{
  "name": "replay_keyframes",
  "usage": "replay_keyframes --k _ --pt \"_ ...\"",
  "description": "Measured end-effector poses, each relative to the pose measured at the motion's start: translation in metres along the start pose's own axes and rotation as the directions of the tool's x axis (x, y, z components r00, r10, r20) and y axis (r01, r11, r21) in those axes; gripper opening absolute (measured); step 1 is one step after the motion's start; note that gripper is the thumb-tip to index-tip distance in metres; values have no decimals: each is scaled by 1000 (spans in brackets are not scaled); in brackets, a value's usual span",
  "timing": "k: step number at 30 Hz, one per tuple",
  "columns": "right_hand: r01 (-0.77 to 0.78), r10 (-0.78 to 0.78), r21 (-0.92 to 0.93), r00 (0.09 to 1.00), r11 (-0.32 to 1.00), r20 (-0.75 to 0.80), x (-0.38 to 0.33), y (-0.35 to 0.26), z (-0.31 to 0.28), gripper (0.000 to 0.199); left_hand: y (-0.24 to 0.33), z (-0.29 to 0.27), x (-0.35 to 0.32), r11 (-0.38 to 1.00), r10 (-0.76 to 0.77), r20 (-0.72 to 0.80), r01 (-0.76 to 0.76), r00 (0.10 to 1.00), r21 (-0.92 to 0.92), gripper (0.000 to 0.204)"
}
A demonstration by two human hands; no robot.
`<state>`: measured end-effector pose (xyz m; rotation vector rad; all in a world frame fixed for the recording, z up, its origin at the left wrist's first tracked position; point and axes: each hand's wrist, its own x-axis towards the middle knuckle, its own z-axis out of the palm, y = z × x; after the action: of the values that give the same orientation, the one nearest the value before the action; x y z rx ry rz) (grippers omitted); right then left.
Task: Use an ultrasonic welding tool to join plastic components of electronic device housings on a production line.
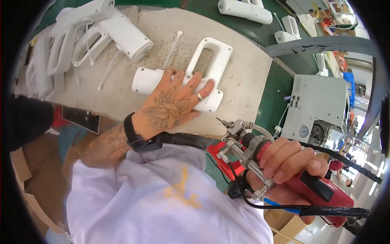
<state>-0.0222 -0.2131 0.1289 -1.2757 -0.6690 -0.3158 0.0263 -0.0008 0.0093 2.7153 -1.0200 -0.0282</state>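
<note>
My left hand (172,99) lies with fingers spread over a white plastic handle-shaped housing (221,61), pressing it against the worktop. The housing lies flat, its loop grip pointing away from me and several small screw holes showing along its edges; part of its body is hidden under my palm. My right hand (290,162) is wrapped round a red electric screwdriver (321,193) with a metal nozzle assembly and hoses. The thin tip (219,120) of the screwdriver points toward the housing's near right end and stays apart from it.
More white housings (126,34) are piled at the left of the pale worktop (243,81). A thin white rod (174,46) lies beyond my left hand. On the green bench at the right stands a grey box-like machine (315,97). Black cable (345,158) runs behind my right hand.
</note>
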Motion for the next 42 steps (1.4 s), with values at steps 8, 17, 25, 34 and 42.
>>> replay_keyframes --k 8,17,25,34,42 --pt "-28 27 35 1000 999 10 10 17 11 65 -5 12 2 996 28 -61 -23 998 82 89" --pt "0 -2 73 1000 997 31 8 50 8 81 -3 17 0 998 -1 -126 9 992 58 90" --pt "-73 69 19 986 997 149 6 52 8 75 -1 16 -3 998 -28 -125 36 992 56 94" --pt "135 -135 -4 989 991 -65 23 -2 24 63 9 7 -26 997 -33 -56 36 998 64 89" --pt "-6 10 -27 985 1000 171 30 21 -2 77 8 8 -25 999 -50 -71 51 996 10 90"
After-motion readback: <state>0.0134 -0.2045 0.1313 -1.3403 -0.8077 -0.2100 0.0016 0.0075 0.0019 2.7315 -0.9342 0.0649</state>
